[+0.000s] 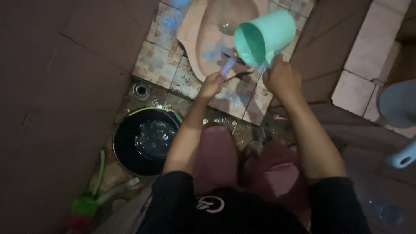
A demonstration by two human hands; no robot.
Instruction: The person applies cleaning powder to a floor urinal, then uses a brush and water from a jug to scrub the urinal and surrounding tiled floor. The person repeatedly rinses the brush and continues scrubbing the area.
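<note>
Above the squat toilet pan [216, 32], the right hand [281, 78] grips a tilted teal jug [265, 37] at its twelve o'clock; the left hand [211, 84] clasps a brush handle [228, 66]. A black water bucket [145, 141] sits at seven o'clock, both forearms stretched forward.

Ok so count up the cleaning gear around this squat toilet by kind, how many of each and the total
Water scoop, mint green, tilted in the right hand: 1
Brush, pale handle gripped by the left hand: 1
Bucket, dark, holding water: 1
Brush with green handle, lying on the floor: 1
Total: 4
</note>
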